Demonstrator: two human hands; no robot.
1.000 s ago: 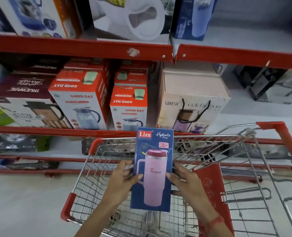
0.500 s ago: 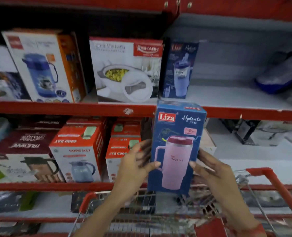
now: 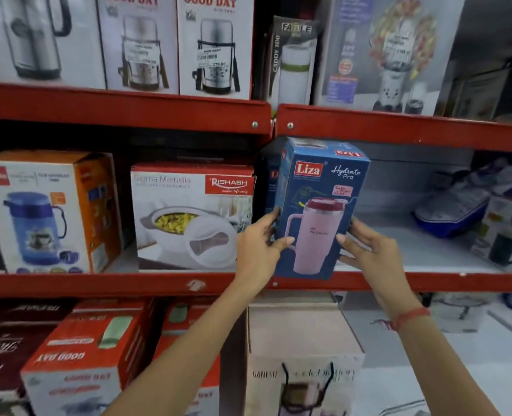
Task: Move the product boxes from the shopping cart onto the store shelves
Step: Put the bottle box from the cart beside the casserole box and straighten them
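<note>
Between your left hand (image 3: 259, 244) and right hand (image 3: 369, 250) the tumbler box (image 3: 317, 205) stands at the middle shelf's (image 3: 429, 282) front edge, just right of the casserole box (image 3: 193, 217), with another box (image 3: 271, 187) behind it.

I see the blue Liza box (image 3: 317, 205), printed with a pink handled tumbler, upright and slightly tilted, its base at the middle shelf (image 3: 429, 280) red front edge.
</note>
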